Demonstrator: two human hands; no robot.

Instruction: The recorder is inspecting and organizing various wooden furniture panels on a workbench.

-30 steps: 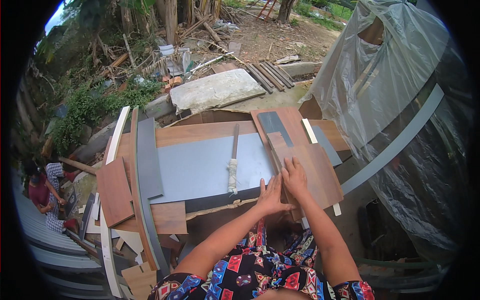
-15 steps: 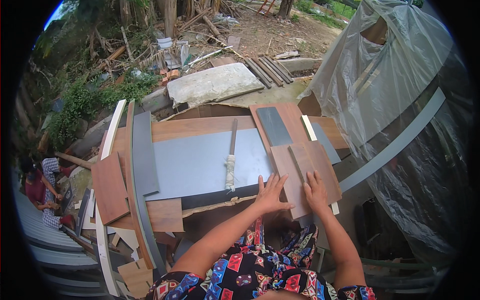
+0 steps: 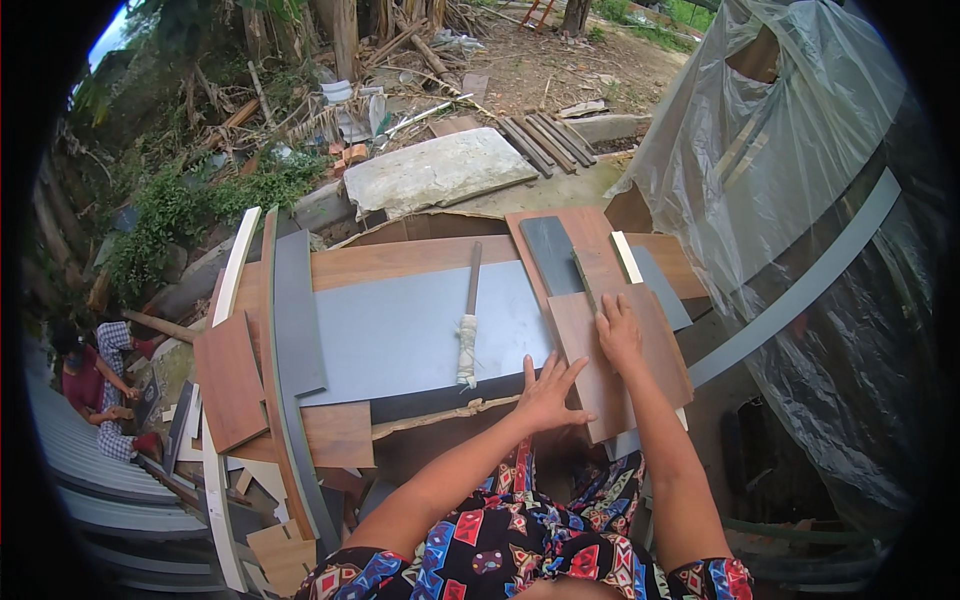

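My left hand (image 3: pixel 552 396) is open, its fingers spread along the left edge of a brown wood-grain board (image 3: pixel 574 345) and its thumb near that board's close end. Farther right, my right hand (image 3: pixel 620 332) lies on the stacked boards, fingers stretched forward, beside a narrow brown piece with a pale edge (image 3: pixel 592 272). How firmly the fingers press is not plain. A dark grey panel (image 3: pixel 549 252) lies just beyond. To the left, a tool with a dark shaft and a wrapped handle (image 3: pixel 467 350) rests on a large grey-blue sheet (image 3: pixel 400 330).
Long strips, one white (image 3: pixel 238 265) and one grey (image 3: pixel 298 310), lie across the left side beside a brown board (image 3: pixel 229 380). Plastic sheeting (image 3: pixel 800 150) hangs at right, behind a long grey strip (image 3: pixel 800 285). A person (image 3: pixel 90 385) sits low at far left.
My right hand has moved forward, and the narrow pale-edged piece has slid away from me with it. My left hand stays at the board's left edge. The whole view has shifted slightly.
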